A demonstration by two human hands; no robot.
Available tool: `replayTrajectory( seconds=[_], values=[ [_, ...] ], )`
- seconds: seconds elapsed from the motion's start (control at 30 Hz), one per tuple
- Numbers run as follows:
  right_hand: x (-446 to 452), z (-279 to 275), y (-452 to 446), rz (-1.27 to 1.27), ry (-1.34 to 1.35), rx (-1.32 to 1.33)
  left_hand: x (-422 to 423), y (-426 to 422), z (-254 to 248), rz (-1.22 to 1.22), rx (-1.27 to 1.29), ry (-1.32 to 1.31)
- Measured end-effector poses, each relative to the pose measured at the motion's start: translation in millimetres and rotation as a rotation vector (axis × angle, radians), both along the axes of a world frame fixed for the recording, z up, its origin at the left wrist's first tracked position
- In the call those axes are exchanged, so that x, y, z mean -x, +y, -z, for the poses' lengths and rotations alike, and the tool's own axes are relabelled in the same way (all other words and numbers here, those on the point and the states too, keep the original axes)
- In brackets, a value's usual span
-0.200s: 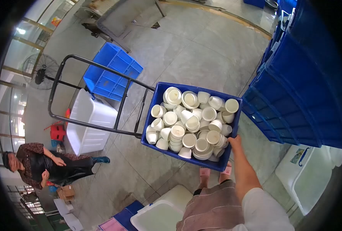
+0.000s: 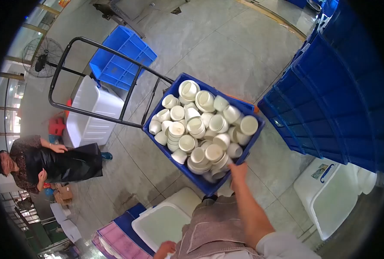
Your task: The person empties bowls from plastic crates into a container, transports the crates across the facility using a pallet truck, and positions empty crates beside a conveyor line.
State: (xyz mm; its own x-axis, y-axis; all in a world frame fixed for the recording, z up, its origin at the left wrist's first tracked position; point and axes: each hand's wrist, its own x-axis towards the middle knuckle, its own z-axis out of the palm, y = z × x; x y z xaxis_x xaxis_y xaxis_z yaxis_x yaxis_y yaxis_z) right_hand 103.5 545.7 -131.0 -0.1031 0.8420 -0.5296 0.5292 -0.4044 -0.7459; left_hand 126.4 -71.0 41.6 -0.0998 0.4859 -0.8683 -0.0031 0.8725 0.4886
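Observation:
A blue crate (image 2: pixel 207 186) full of white cups and bowls (image 2: pixel 195 125) rests on a cart with a black frame handle (image 2: pixel 98 116). My right hand (image 2: pixel 238 174) grips the crate's near right rim, its fingers wrapped over the edge. Low in the view, my left hand (image 2: pixel 166 247) is beside my apron, close to a white tub (image 2: pixel 161 224); its fingers are curled and partly cut off, so what they hold, if anything, is hidden.
A bright blue crate (image 2: pixel 122 58) and a white tub (image 2: pixel 94 113) lie beyond the handle. Tall blue crates (image 2: pixel 321 86) stand at right, above another white tub (image 2: pixel 330 198). A person in a black apron (image 2: pixel 62 166) stands at left, near a fan (image 2: pixel 41 62).
The loaded crate has turned, its right-hand end swinging nearer to me, and my right hand has moved left with its rim. My left hand has come into view at the bottom.

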Motion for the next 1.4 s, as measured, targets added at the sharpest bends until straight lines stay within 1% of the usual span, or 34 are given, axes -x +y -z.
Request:
replayTrajectory(
  seconds=[0.03,0.07,0.1,0.17,0.2,0.23,0.3,0.33,0.37,0.4,0.43,0.5,0.57,0.63,0.67,0.7,0.77,0.8,0.87,0.93,0.97,1.0,1.03,1.07,1.1,1.13,1.17,1.2,1.23,1.27,1.3,1.33,1.37,1.4],
  values=[
    [-11,11,-33,0.061,0.034,-0.009,39,67,1,-0.264,0.346,-0.047],
    [-19,23,-43,0.112,0.231,-0.062,79,136,2,-0.601,0.665,-0.021],
    [-44,53,-53,0.143,0.285,0.066,117,108,57,0.076,0.44,0.163],
    [-77,56,-82,0.126,0.134,0.064,200,216,48,-0.36,0.168,0.659],
    [-94,61,-96,0.117,0.059,0.066,232,282,64,-0.658,0.217,0.696],
    [-98,71,-100,0.134,-0.052,0.071,288,326,105,-0.447,0.089,1.074],
    [-110,43,-91,0.206,0.095,0.178,369,438,108,-0.46,-0.132,1.222],
    [-114,27,-76,0.232,0.172,0.215,408,476,141,-0.368,-0.328,1.315],
    [-117,15,-63,0.257,0.146,0.292,421,529,139,-0.175,-0.38,1.44],
    [-123,22,-57,0.245,0.175,0.282,441,562,170,-0.053,-0.356,1.514],
    [-139,26,-53,0.233,0.189,0.268,461,586,211,0.009,-0.321,1.384],
    [-157,49,-50,0.194,-0.08,0.184,470,622,259,-0.062,-0.348,0.664],
    [-157,51,-35,0.154,-0.176,0.247,445,619,214,0.008,-0.126,0.786],
    [-166,64,-30,0.19,-0.224,0.31,422,585,208,-0.01,-0.217,0.869],
    [-170,63,-12,0.244,-0.206,0.291,400,573,196,-0.118,-0.251,0.879],
    [-173,58,15,0.294,-0.196,0.261,381,566,192,-0.172,-0.196,0.909],
    [-185,52,40,0.35,-0.236,0.161,360,537,219,-0.319,-0.126,0.844],
    [-204,61,40,0.214,-0.323,0.114,352,529,227,-0.363,-0.077,0.845],
    [-208,60,53,0.175,-0.323,0.117,348,505,232,-0.353,-0.012,0.883],
    [-180,79,75,0.134,-0.305,0.103,364,497,244,-0.445,-0.118,0.931],
    [-178,78,77,0.12,-0.311,0.107,366,464,259,-0.546,-0.136,0.888],
    [-179,75,83,0.064,-0.377,0.062,370,468,269,-0.621,-0.198,0.834],
    [-187,68,96,0.011,-0.448,0.021,351,508,225,-0.775,-0.2,0.558],
    [-186,72,118,-0.016,-0.409,0.001,339,537,193,-0.807,-0.171,0.372],
    [-185,74,137,-0.096,-0.367,-0.001,317,525,164,-0.783,-0.315,0.188],
    [-191,58,146,-0.096,-0.359,0.008,314,511,159,-0.812,-0.091,0.296],
    [-196,35,152,-0.097,-0.35,0.017,296,512,137,-0.73,-0.335,0.268],
    [-220,8,137,-0.113,-0.372,0.069,281,493,126,-0.759,-0.311,0.285],
    [-250,-8,130,-0.104,-0.283,0.053,265,491,111,-0.772,-0.296,0.221],
    [-273,-27,114,-0.019,-0.221,0.033,247,492,92,-0.786,-0.281,0.157],
    [-299,-37,104,0.009,-0.283,0.016,231,503,78,-0.801,-0.283,0.089],
    [-313,-76,103,0.117,-0.231,0.106,212,519,63,-0.785,-0.236,0.071],
    [-335,-101,95,0.182,-0.151,0.122,202,515,73,-0.725,-0.303,0.056],
    [-366,-119,92,0.177,-0.279,0.054,173,542,62,-0.729,-0.314,-0.008]
  ],
)
